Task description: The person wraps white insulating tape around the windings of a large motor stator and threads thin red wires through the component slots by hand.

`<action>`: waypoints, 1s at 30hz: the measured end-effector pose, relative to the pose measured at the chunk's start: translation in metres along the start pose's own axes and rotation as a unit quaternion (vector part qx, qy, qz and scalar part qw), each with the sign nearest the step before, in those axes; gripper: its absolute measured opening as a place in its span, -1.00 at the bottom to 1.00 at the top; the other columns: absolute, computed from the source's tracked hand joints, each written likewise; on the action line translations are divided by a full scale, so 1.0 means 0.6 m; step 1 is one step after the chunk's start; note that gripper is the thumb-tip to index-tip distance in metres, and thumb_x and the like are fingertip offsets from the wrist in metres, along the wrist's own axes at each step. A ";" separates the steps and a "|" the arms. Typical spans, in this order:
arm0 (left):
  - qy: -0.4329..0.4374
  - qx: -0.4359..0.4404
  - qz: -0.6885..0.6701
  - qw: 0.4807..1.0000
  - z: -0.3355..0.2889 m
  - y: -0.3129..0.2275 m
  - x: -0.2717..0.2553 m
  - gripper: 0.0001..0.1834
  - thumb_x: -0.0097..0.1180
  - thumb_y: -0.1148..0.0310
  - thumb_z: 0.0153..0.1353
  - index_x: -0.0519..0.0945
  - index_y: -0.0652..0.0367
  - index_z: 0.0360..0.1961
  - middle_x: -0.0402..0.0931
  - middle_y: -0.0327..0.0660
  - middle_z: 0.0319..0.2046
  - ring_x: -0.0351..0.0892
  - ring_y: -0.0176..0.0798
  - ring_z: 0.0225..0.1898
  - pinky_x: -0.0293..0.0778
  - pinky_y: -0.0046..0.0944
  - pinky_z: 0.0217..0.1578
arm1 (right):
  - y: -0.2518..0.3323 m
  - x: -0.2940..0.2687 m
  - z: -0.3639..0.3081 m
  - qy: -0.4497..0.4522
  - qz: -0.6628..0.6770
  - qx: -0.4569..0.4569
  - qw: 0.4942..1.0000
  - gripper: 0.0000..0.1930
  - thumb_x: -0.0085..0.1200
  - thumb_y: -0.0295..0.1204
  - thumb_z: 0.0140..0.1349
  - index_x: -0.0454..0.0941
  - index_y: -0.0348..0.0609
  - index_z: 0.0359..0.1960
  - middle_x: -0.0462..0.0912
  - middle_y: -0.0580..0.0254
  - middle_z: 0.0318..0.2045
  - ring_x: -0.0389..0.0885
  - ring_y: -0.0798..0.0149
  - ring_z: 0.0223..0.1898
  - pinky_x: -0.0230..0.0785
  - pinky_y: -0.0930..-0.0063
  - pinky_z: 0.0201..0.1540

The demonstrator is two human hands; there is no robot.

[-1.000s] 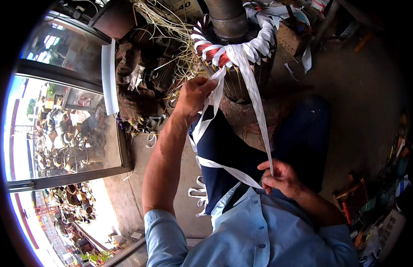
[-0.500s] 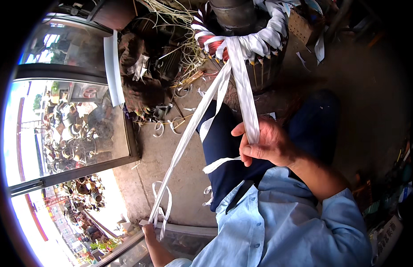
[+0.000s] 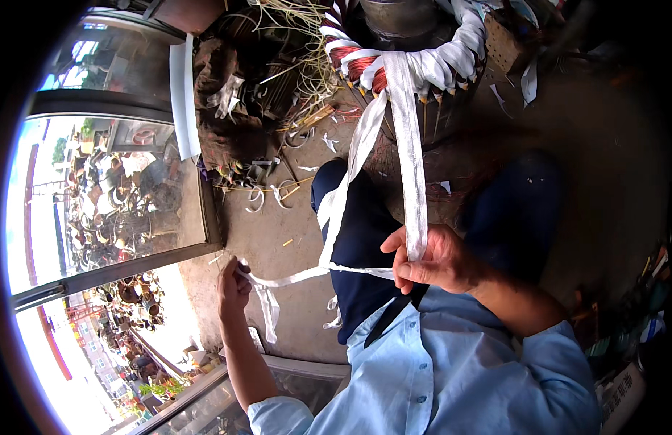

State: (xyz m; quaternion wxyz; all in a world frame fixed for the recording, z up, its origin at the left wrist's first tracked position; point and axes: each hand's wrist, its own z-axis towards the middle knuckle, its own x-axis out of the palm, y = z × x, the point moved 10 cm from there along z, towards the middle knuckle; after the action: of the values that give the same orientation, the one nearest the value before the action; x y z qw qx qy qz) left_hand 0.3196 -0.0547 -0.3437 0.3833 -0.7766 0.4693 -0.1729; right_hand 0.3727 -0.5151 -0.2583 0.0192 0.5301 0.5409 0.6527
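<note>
A ring of reddish copper wire coils (image 3: 365, 69), partly bound in white cloth tape (image 3: 445, 67), sits on a dark round motor body at the top centre. Two lengths of tape come down from its near side. My right hand (image 3: 439, 261) pinches the straight, taut length (image 3: 411, 159) between thumb and fingers above my lap. Out to the left, my left hand (image 3: 234, 286) is closed on the other tape (image 3: 296, 278), which sags and crosses toward my right hand. A short tail of it dangles below my left fingers.
A glass-paned window frame (image 3: 126, 272) runs along the left. Dark bundles (image 3: 224, 109) and loose pale strands (image 3: 307, 36) lie at the upper left. Scraps litter the concrete floor (image 3: 278, 225). A perforated brown block (image 3: 503, 43) stands right of the coil ring.
My left hand has risen from the lower left and come closer, so its tape went from taut to slack. My right hand keeps its pinch, slightly lower. The view has shifted a little.
</note>
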 end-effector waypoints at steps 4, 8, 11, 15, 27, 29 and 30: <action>0.200 0.089 0.084 0.972 -0.048 -0.182 0.406 -0.64 -0.08 0.24 0.41 0.59 0.33 -0.34 0.18 -0.42 -0.78 -0.04 -0.56 -0.81 -0.12 -0.47 -0.79 | -0.001 -0.019 -0.043 -0.040 0.002 -0.021 0.999 -0.66 0.12 -0.52 0.30 0.39 -0.36 0.07 0.62 0.17 -0.38 0.64 0.39 -0.36 0.59 0.49 -0.26; 0.337 0.122 0.166 0.919 -0.101 -0.214 0.627 -0.71 -0.04 0.23 0.41 0.56 0.28 -0.23 0.14 -0.52 -0.72 -0.06 -0.62 -0.77 -0.13 -0.49 -0.75 | -0.012 -0.027 -0.084 -0.077 0.013 -0.036 0.996 -0.65 0.09 -0.51 0.31 0.37 -0.35 0.09 0.60 0.17 -0.37 0.62 0.39 -0.35 0.56 0.47 -0.22; 0.372 0.119 0.172 0.904 -0.135 -0.203 0.692 -0.78 0.10 0.31 0.33 0.58 0.28 -0.25 0.15 -0.53 -0.72 -0.01 -0.61 -0.75 -0.08 -0.46 -0.74 | -0.019 -0.025 -0.104 -0.102 0.023 -0.042 0.994 -0.64 0.09 -0.51 0.32 0.36 -0.34 0.10 0.60 0.17 -0.37 0.61 0.39 -0.36 0.52 0.46 -0.21; 0.349 0.160 0.229 0.895 -0.126 -0.202 0.690 -0.80 0.14 0.32 0.27 0.60 0.28 -0.27 0.30 -0.46 -0.65 0.10 -0.58 -0.71 0.01 -0.46 -0.71 | -0.023 -0.021 -0.104 -0.104 0.022 -0.041 0.994 -0.63 0.10 -0.51 0.31 0.35 -0.34 0.11 0.61 0.18 -0.38 0.61 0.40 -0.36 0.52 0.46 -0.22; -0.050 0.185 0.471 0.861 0.051 -0.042 -0.038 -0.76 0.07 0.33 0.20 0.56 0.33 -0.44 0.47 -0.19 -0.63 0.40 -0.33 -0.56 0.33 -0.21 -0.49 | 0.065 -0.007 -0.021 -0.044 -0.031 -0.114 0.992 -0.66 0.11 -0.55 0.27 0.39 -0.37 0.06 0.62 0.15 -0.41 0.64 0.37 -0.40 0.57 0.46 -0.25; -0.168 0.064 0.483 0.857 0.033 0.067 -0.293 -0.77 0.03 0.37 0.18 0.55 0.36 -0.48 0.49 -0.16 -0.63 0.44 -0.30 -0.55 0.37 -0.18 -0.49 | 0.074 -0.009 -0.009 -0.040 -0.024 -0.106 0.993 -0.66 0.11 -0.54 0.27 0.39 -0.38 0.06 0.62 0.14 -0.40 0.64 0.37 -0.40 0.56 0.46 -0.27; -0.246 -0.083 0.465 0.847 -0.019 0.121 -0.383 -0.76 0.03 0.36 0.19 0.58 0.34 -0.47 0.51 -0.12 -0.63 0.44 -0.28 -0.56 0.36 -0.16 -0.50 | 0.078 -0.011 -0.005 -0.036 -0.028 -0.106 0.993 -0.65 0.12 -0.54 0.27 0.39 -0.38 0.05 0.62 0.13 -0.40 0.64 0.36 -0.40 0.56 0.46 -0.27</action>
State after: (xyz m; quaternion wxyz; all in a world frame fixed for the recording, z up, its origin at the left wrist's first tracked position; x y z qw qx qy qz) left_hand 0.1543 0.1188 -0.3706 0.4558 -0.5138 0.6783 0.2612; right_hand 0.3993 -0.5404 -0.2287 0.1130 0.5327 0.4827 0.6859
